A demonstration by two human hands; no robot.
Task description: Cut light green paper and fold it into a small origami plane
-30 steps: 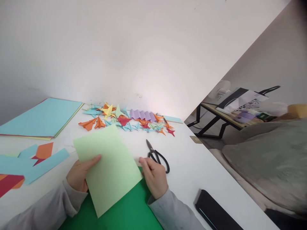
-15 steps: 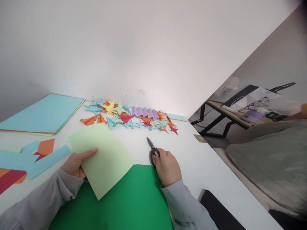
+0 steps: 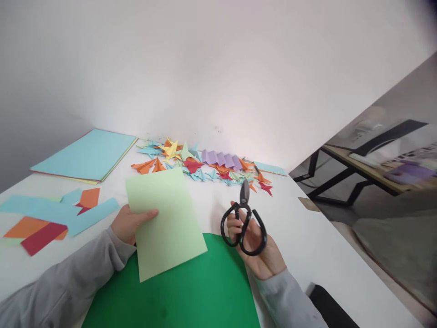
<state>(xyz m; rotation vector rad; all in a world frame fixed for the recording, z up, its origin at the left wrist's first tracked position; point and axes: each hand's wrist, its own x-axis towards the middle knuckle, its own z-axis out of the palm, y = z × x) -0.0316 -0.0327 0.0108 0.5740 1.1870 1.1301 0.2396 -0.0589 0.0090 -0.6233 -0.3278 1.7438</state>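
A sheet of light green paper (image 3: 169,228) is pinched in my left hand (image 3: 131,223), thumb on top and fingers hidden beneath. It is held above a green mat (image 3: 191,291). To the right, my right hand (image 3: 261,255) is turned palm up and holds a pair of black-handled scissors (image 3: 244,228). Their blades look closed and point away from me. Part of the scissors' handle loops lies over the fingers and palm. The paper and the scissors are apart.
Folded paper shapes (image 3: 193,166) in several colours lie along the wall. A stack of coloured sheets (image 3: 88,155) is at the back left, with paper scraps (image 3: 44,234) in front. A black object (image 3: 331,305) lies at the lower right. A wooden table (image 3: 362,166) stands beyond.
My right hand has turned palm up and raised the scissors off the table. The green sheet has rotated a little in my left hand. The view has shifted left.
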